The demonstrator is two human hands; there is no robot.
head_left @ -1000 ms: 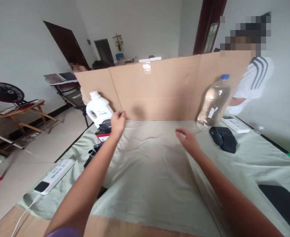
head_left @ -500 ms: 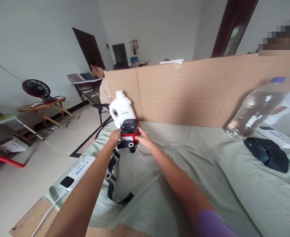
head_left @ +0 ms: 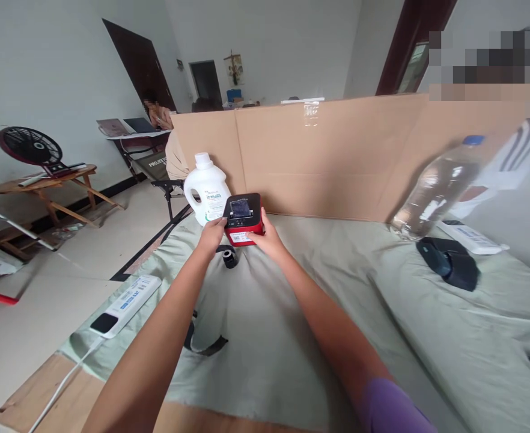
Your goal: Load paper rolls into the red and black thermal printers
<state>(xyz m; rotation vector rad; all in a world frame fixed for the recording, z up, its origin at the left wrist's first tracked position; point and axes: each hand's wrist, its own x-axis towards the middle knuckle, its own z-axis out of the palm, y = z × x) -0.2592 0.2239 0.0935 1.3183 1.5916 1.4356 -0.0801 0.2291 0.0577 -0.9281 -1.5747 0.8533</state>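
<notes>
Device: a small red and black box (head_left: pixel 243 217), a dark window on its top face and a white label on its near face, held just above the pale green cloth (head_left: pixel 292 325) near the table's far left corner.
Left hand (head_left: pixel 211 234): fingers closed on the box's left side, thumb at the top edge.
Right hand (head_left: pixel 268 239): closed on the right side and lower near corner, so the box sits clamped between both palms.
Handling: it looks rigid and compact, probably light enough for one hand; the hard, smooth shell may be slick, and the window is the part to keep fingers off. The flat side walls are the sound place to grip.
Strap: a black roll (head_left: pixel 229 257) lies on the cloth directly under the box, and a black band (head_left: pixel 204 346) curls nearer the camera; whether either is joined to the box cannot be told.
Surroundings: a white detergent bottle (head_left: pixel 206 191) stands just behind the box against the cardboard screen (head_left: pixel 337 156); a clear water bottle (head_left: pixel 436 187), a black case (head_left: pixel 449 263) and a white remote (head_left: pixel 471 236) lie well apart to the right; a power strip (head_left: pixel 127 304) rests at the left edge.
Other people: one in a white striped sleeve (head_left: pixel 517 162) stands beyond the screen.
</notes>
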